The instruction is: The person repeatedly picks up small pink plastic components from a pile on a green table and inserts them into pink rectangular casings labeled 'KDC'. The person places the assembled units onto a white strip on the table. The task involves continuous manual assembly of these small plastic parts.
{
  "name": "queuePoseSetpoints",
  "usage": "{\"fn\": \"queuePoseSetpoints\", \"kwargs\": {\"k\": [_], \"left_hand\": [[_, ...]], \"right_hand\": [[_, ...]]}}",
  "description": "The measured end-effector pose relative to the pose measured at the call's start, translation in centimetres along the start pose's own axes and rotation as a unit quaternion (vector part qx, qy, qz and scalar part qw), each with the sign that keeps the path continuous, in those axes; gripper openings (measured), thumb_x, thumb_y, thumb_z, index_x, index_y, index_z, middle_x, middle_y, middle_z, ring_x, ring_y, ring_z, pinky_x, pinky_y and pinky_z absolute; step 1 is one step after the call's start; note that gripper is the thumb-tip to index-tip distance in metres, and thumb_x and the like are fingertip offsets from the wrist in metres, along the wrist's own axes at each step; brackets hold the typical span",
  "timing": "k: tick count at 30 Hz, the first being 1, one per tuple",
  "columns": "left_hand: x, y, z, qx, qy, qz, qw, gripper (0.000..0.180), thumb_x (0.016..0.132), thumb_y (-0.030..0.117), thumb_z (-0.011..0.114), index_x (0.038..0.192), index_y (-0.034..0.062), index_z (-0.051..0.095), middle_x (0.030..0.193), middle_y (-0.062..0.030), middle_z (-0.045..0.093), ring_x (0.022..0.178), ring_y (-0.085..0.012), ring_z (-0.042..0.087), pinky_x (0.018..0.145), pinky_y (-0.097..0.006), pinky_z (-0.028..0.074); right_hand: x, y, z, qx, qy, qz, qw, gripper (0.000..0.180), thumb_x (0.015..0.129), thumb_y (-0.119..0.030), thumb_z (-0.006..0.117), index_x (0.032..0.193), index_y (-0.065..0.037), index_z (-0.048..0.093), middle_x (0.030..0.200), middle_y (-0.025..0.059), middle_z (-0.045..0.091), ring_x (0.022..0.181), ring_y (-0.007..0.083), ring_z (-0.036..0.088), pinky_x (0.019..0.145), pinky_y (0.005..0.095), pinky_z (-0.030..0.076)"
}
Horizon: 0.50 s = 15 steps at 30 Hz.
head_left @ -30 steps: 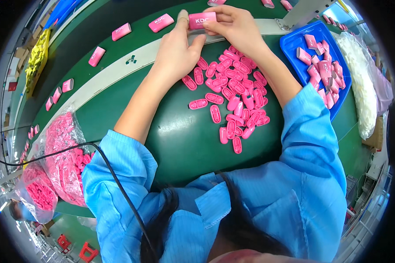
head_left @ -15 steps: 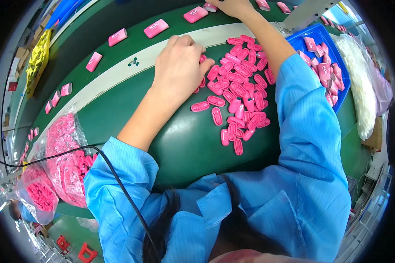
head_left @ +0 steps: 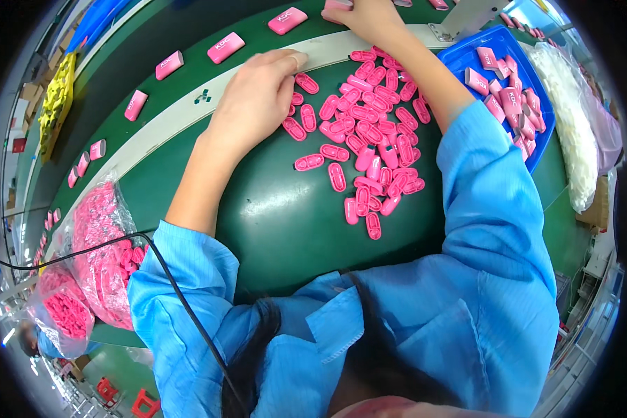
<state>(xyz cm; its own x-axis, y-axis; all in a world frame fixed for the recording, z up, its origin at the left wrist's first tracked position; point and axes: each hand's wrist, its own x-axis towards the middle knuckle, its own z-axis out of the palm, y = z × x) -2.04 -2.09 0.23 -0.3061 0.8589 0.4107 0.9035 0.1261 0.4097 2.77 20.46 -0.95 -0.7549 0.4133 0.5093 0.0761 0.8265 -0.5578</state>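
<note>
My left hand (head_left: 253, 102) is closed, back upward, over the near edge of the white rail, just left of a pile of pink oval plastic caps (head_left: 369, 125). Its curled fingers hide whatever may be between them. Beyond the pile, my right hand (head_left: 374, 22) reaches across the rail to the green belt, its thumb and fingers closed on a flat pink case (head_left: 337, 7), cut off by the upper edge of the picture. The caps lie loose on the green tabletop (head_left: 279, 209), several with their hollow side up.
More pink cases (head_left: 226, 47) stand spaced along the green belt (head_left: 195, 42) behind the white rail (head_left: 150, 129). A blue tray (head_left: 547, 104) of pink cases sits right, beside a bag of white pieces (head_left: 564, 125). Plastic bags of pink parts (head_left: 97, 237) lie left, with a black cable (head_left: 188, 285) crossing nearby.
My left hand has drawn left, away from the pile of caps. The cases on the belt have shifted left. My right hand stays at the belt, with more of the pink case showing.
</note>
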Motion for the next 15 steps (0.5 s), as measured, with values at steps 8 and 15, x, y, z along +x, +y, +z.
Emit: {"fn": "queuePoseSetpoints", "kwargs": {"k": [8, 15], "left_hand": [[0.5, 1.9, 1.9, 0.141, 0.007, -0.064, 0.988, 0.027, 0.077, 0.027, 0.066, 0.091, 0.0046, 0.067, 0.085, -0.01, 0.064, 0.082, -0.0294, 0.061, 0.074, -0.039, 0.048], [2.1, 1.2, 2.5, -0.104, 0.12, -0.119, 0.98, 0.02, 0.079, 0.014, 0.063, 0.095, 0.0023, 0.062, 0.077, -0.0182, 0.066, 0.066, -0.0293, 0.066, 0.064, -0.035, 0.052]], "right_hand": [[-4.2, -2.8, -2.4, 0.391, -0.141, 0.141, 0.899, 0.014, 0.083, -0.007, 0.063, 0.091, 0.003, 0.057, 0.084, 0.0061, 0.065, 0.073, 0.0087, 0.059, 0.061, 0.0209, 0.048], [-4.5, -2.8, -2.7, 0.399, -0.141, 0.12, 0.898, 0.025, 0.084, -0.009, 0.063, 0.105, 0.003, 0.057, 0.092, 0.0089, 0.065, 0.079, 0.0117, 0.061, 0.071, 0.0235, 0.05]]}}
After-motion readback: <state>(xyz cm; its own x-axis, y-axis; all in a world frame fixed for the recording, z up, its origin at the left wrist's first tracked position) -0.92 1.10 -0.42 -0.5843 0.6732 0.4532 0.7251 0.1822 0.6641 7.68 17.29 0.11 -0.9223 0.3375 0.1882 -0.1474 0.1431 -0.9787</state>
